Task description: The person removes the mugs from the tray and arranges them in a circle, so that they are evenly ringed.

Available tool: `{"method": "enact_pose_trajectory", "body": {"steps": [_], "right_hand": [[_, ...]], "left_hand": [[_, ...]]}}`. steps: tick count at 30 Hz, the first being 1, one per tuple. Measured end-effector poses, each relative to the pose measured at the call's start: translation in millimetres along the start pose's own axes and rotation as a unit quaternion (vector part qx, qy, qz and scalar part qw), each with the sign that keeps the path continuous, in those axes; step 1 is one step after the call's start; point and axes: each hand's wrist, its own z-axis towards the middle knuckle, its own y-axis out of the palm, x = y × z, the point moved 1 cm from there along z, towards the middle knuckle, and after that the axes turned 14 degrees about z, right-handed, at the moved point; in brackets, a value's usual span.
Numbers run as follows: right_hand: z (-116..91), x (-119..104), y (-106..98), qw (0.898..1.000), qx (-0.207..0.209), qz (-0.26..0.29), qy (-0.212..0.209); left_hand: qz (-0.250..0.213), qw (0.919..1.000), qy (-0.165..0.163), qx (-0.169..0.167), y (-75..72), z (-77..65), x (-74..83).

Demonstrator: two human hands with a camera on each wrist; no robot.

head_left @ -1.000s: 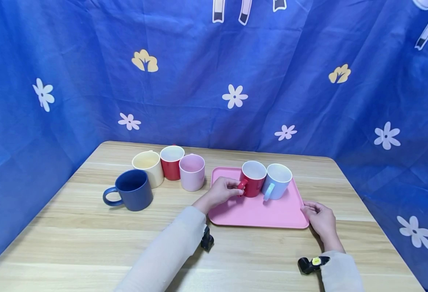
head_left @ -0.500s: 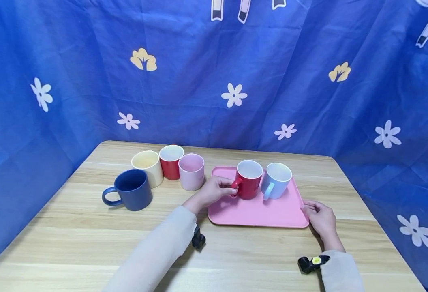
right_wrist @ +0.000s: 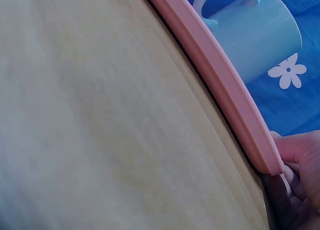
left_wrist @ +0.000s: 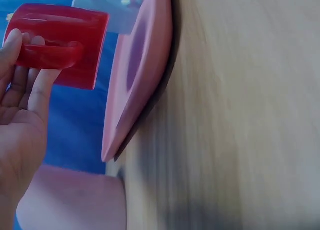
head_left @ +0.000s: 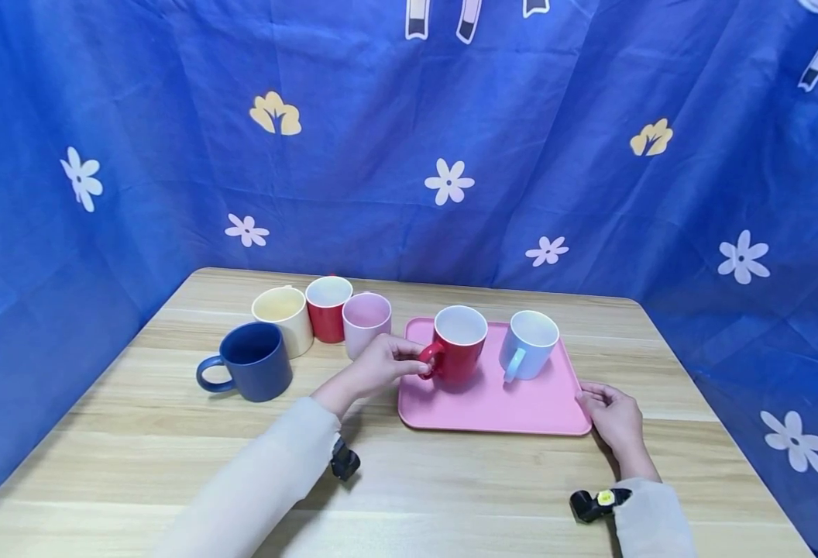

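Observation:
My left hand (head_left: 374,366) pinches the handle of a red mug (head_left: 461,353) with a white inside. The mug is upright, held above the left part of a pink tray (head_left: 493,415); the left wrist view shows a gap between the mug (left_wrist: 75,27) and the tray's rim (left_wrist: 150,64). A light blue mug (head_left: 529,349) stands on the tray, its handle toward me. At the tray's right front corner, my right hand (head_left: 614,418) grips the rim, thumb on top and fingers curled beneath, as the right wrist view shows.
Left of the tray stand a pink mug (head_left: 360,325), partly behind my left hand, a second red mug (head_left: 327,318), a cream mug (head_left: 297,329) and a dark blue mug (head_left: 259,368). Blue cloth (head_left: 353,178) hangs around the wooden table (head_left: 451,496).
My left hand has drawn the red mug leftward and up, away from the light blue mug it stood beside. The right hand stays at the tray's corner.

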Motion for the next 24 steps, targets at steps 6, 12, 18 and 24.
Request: {"method": "enact_pose_trajectory", "body": {"steps": [6,12,18,24], "right_hand": [[-1,-1,-1,1.0,-0.003,-0.003,0.003],[-1,-2,-1,1.0,-0.004,-0.003,0.005],[-1,0,-1,1.0,-0.003,-0.002,0.003],[-1,2,0,1.0,-0.004,-0.007,0.003]], "left_hand": [[0.022,0.9996,0.019,-0.001,-12.9,-14.4,3.5],[0.026,0.9994,0.017,-0.012,-24.4,-30.1,6.7],[0.047,0.9987,0.011,-0.013,-36.3,-48.2,8.4],[0.056,0.9981,0.022,-0.008,-47.9,-66.4,2.3]]}}
